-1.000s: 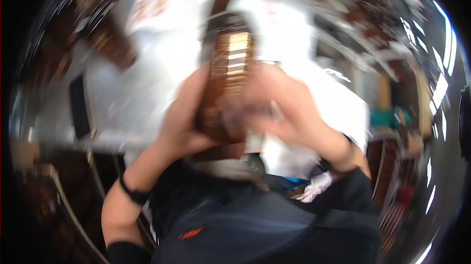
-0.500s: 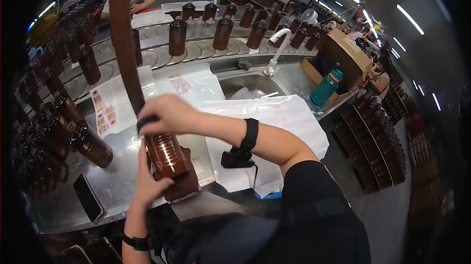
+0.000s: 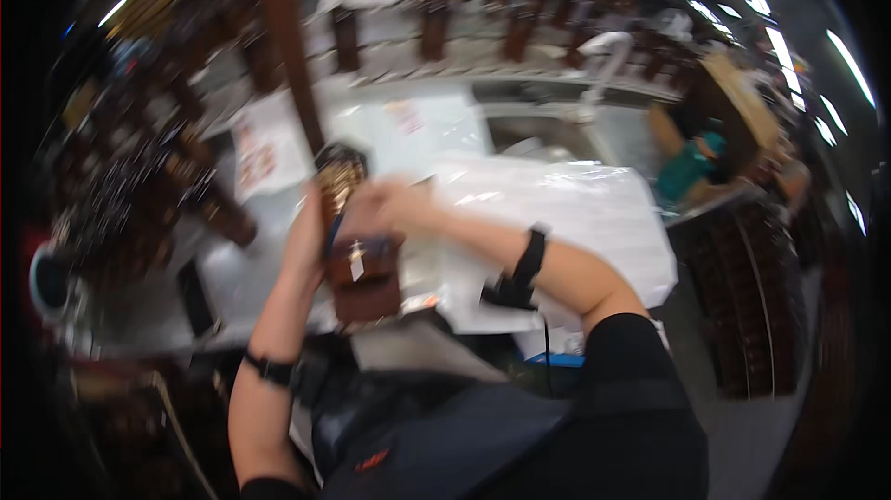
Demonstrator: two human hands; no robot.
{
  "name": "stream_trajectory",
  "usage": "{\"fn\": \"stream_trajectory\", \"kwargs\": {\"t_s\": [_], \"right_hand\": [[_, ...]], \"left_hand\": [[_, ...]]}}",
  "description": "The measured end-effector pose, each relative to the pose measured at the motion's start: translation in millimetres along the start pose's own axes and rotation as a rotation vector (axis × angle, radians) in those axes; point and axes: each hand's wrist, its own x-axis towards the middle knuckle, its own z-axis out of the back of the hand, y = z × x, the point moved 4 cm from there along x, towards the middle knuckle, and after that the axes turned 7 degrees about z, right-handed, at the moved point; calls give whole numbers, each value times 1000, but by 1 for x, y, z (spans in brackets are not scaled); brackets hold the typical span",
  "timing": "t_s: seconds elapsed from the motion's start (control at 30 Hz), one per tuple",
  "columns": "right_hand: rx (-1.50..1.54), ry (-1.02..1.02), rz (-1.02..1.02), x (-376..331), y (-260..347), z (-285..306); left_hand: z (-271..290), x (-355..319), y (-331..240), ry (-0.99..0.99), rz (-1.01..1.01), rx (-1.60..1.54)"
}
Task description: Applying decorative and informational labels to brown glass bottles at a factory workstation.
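A brown bottle (image 3: 340, 180) with gold print lies tilted over a dark brown block (image 3: 369, 300) at the table's front edge. Along the bottle's left side my left hand (image 3: 308, 233) grips it, fingers pointing away from me. My right hand (image 3: 401, 207) is curled over the bottle's right side and smeared by motion. Beside its fingers a thin dark strip (image 3: 335, 226) shows, too blurred to name. A small pale patch (image 3: 357, 260) shows on the brown surface below the right hand.
Several brown bottles (image 3: 218, 203) crowd the left, near a dark phone (image 3: 195, 298). White sheeting (image 3: 557, 231) covers the table to the right. Behind are a sink with a white tap (image 3: 603, 59), a teal drink bottle (image 3: 689, 168) and a conveyor (image 3: 399, 59) carrying bottles.
My view has swung left, shifting the scene rightward. My right hand has come down from the bottle's far end to its right side. The bottle's near end has turned and its far end now shows.
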Motion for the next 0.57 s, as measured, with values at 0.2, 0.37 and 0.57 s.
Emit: {"fn": "stream_trajectory", "kwargs": {"t_s": [0.2, 0.37, 0.57], "right_hand": [[-245, -278, 282, -1, 23, 29], [-237, -399, 25, 30, 1, 65], [-433, -27, 36, 59, 24, 49]], "left_hand": [[-6, 2, -4, 25, 24, -23], [0, 1, 7, 59, 86, -35], [5, -6, 8, -97, 35, -11]]}}
